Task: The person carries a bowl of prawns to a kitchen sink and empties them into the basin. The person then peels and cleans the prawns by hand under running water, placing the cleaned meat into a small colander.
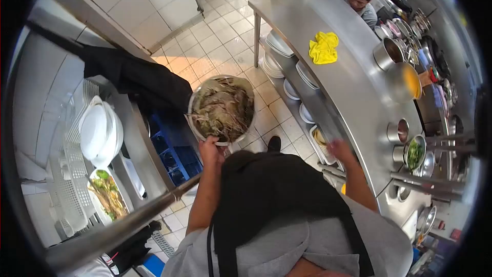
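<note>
My left hand (pixel 213 147) grips the near rim of a round, light-coloured bowl (pixel 193 121), with the fingers closed over its edge. Greyish-brown raw prawns (pixel 223 107) fill it, their thin feelers sticking out. The bowl is held above the tiled floor, in front of my black apron (pixel 277 190). My right hand (pixel 338 150) is off to the side near the steel counter's edge and lower shelf. Motion smears its fingers, and no object shows in it.
A steel counter (pixel 353 92) curves along the right, bearing a yellow cloth (pixel 323 47) and metal pots (pixel 388 53). Plates (pixel 279 43) fill its lower shelves. Another person (pixel 359 0) stands behind it. At left are white dishes (pixel 97 132) and a food tray (pixel 108 195).
</note>
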A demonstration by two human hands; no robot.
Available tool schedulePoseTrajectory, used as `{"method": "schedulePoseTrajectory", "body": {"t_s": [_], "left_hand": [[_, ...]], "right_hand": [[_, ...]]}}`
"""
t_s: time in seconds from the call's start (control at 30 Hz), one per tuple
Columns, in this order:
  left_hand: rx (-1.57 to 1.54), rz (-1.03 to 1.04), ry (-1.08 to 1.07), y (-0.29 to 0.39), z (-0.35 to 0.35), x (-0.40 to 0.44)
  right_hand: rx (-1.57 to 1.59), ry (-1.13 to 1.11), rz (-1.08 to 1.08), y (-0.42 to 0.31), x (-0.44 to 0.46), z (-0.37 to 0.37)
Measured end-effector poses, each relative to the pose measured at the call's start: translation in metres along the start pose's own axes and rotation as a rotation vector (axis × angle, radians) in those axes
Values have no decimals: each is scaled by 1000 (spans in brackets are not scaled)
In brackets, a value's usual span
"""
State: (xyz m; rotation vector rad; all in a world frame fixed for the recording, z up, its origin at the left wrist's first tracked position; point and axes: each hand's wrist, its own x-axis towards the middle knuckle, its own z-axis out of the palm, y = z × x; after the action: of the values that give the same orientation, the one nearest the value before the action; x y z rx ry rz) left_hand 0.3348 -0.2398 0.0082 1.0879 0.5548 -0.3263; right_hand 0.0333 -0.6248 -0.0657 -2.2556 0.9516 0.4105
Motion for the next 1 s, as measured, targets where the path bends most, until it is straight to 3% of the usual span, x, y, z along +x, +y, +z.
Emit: {"method": "schedulePoseTrajectory", "body": {"t_s": [0.03, 0.1, 0.13, 0.3, 0.37, 0.47, 0.6, 0.8, 1.0], "left_hand": [[-3, -16, 22, 1, -6, 7], [-32, -16, 66, 13, 3, 36], [-75, 27, 51, 13, 2, 54], [-107, 118, 124, 43, 41, 116], [-63, 111, 124, 43, 37, 170], [-194, 128, 109, 77, 93, 203], [-102, 112, 169, 126, 144, 262], [-95, 47, 53, 167, 218, 360], [-155, 30, 79, 202, 312, 447]], "right_hand": [[366, -4, -143, -46, 44, -34], [234, 109, -392, -144, 129, -93], [380, 90, -451, -195, 160, -118], [416, 116, -646, -374, 273, -167], [462, 57, -646, -398, 312, -156], [539, -67, -559, -400, 349, -137], [641, -97, -392, -398, 364, -152], [789, -162, -151, -421, 424, -178], [854, -82, -356, -514, 562, -226]]}}
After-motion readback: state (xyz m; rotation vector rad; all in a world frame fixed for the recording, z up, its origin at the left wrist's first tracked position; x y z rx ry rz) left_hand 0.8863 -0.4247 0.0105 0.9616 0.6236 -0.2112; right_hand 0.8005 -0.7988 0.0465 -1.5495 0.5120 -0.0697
